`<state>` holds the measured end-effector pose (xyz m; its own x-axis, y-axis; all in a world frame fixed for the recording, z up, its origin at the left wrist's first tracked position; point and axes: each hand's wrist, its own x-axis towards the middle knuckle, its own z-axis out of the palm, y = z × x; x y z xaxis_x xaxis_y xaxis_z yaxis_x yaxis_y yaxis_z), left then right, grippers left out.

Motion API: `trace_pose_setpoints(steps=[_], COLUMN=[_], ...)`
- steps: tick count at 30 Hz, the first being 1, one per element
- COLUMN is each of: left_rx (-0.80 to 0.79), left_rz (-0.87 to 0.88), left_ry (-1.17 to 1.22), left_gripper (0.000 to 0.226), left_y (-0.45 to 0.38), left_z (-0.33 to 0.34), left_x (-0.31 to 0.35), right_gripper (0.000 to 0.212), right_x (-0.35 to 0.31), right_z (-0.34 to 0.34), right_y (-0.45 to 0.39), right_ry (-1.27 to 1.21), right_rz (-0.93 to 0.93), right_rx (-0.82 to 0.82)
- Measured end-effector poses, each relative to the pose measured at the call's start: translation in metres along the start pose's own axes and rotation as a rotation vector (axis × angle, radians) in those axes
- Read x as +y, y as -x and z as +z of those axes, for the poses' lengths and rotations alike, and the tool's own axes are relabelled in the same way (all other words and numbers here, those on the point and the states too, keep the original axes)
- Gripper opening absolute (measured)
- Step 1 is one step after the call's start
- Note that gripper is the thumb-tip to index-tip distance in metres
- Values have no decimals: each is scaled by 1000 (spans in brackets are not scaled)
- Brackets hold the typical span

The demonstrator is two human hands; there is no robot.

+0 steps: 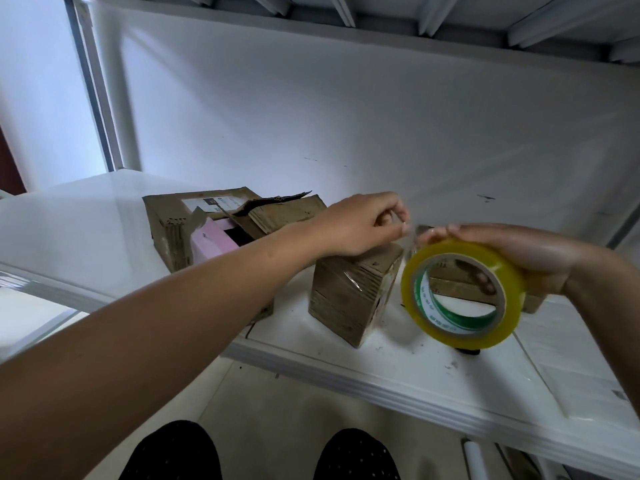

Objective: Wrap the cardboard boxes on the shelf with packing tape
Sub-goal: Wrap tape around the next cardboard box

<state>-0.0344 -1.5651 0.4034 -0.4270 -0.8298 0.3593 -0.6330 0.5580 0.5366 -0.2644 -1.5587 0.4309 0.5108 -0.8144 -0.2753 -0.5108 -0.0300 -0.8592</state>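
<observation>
A small upright cardboard box stands near the front of the white shelf, with clear tape shining on its near corner. My left hand rests on its top and pinches the free end of the tape. My right hand grips a yellowish roll of packing tape just right of the box, with a short clear strip stretched between the two hands. A larger torn box lies behind on the left, a pink item showing inside. Another box sits behind the roll, mostly hidden.
The shelf's white back wall rises close behind the boxes, and the ribbed underside of an upper shelf is overhead. A metal upright stands at the left. My knees show below the shelf's front edge.
</observation>
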Motion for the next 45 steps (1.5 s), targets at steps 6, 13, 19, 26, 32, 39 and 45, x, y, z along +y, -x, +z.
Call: trace_pose_setpoints(steps=[6, 13, 19, 26, 32, 39, 45], left_rx=[-378, -154, -68, 39, 86, 41, -17], left_rz=[-196, -397, -407, -228, -183, -282, -287], left_ry=[-267, -719, -649, 94, 55, -239, -58], left_gripper=[106, 101, 85, 50, 29, 28, 26], left_y=[3, -6, -5, -5, -13, -33, -35], left_z=[-8, 7, 6, 2, 1, 11, 13], left_x=[-35, -32, -30, -25, -27, -34, -42], right_gripper=[43, 39, 34, 25, 30, 32, 26], right_x=[5, 7, 4, 2, -1, 7, 5], right_z=[-14, 1, 18, 30, 33, 39, 43], right_y=[8, 3, -9, -27, -36, -40, -47], right_ry=[-150, -240, -322, -309, -299, -210, -59], right_rz=[16, 99, 142, 135, 100, 38, 47], right_rx=[49, 35, 86, 104, 142, 132, 137])
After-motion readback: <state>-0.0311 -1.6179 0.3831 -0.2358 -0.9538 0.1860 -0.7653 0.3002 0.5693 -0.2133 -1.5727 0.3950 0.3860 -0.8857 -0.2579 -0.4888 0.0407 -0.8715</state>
